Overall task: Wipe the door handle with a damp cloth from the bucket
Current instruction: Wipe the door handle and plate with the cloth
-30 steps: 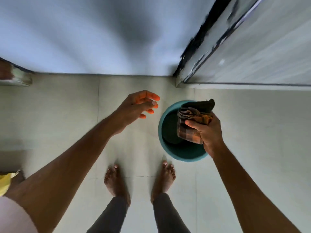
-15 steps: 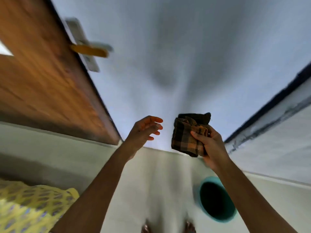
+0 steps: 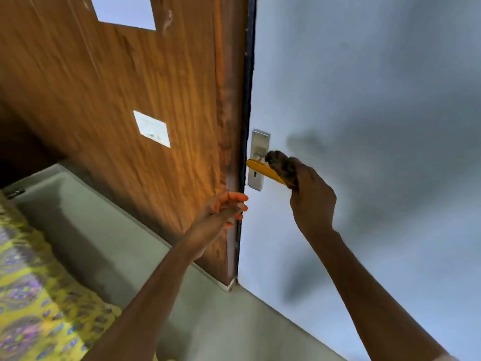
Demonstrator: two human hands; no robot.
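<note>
The right hand point(image 3: 311, 201) grips a dark cloth point(image 3: 282, 165), pressed onto the yellow handle point(image 3: 263, 171) from its 3 o'clock end. The handle juts from a steel plate point(image 3: 257, 147) on the pale door point(image 3: 364, 100). At 7 o'clock from the handle, the left hand point(image 3: 221, 212) hangs empty, fingers loosely curled, before the wooden panel point(image 3: 117, 87).

My right hand point(image 3: 312, 201) is raised, fingers clenched (arm nearly straight); my left hand point(image 3: 221, 212) hovers lower, fingers loosely spread.
</note>
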